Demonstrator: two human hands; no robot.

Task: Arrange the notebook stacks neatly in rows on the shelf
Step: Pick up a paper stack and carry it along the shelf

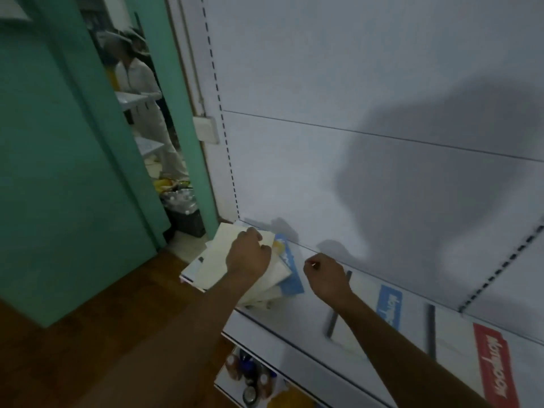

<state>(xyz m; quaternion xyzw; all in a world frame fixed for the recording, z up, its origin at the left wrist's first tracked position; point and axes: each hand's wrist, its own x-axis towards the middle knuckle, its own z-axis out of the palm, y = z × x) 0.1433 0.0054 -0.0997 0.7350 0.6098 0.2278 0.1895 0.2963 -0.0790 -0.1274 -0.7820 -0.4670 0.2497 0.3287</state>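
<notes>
The left hand [248, 254] is pressing down on the notebook stack [235, 260] at the left end of the white shelf [294, 328], fingers curled over the far edge of the cream top cover, so it is clamped on the stack. The stack is lying fanned and untidy, its near corner jutting past the shelf's left end over the wooden floor [123, 334]. A blue-covered notebook [291, 278] is poking out from under the cream ones on the right side, lying flat on the shelf against the white back panel [323, 142]. The right hand [326, 278] is hovering just beside that blue cover, fingers drawn together in a loose fist, touching nothing that can be made out. Farther right along the shelf, another blue notebook [390, 304] and a red notebook [494, 369] are lying flat, with 2 dark upright dividers [429, 331] standing between the rows. Below, a lower shelf is holding small bottles [250, 375], blurred. To the left, a green door [59, 142] is standing open, and through the gap another person in light clothing [141, 92] is showing, well apart from the shelf.
</notes>
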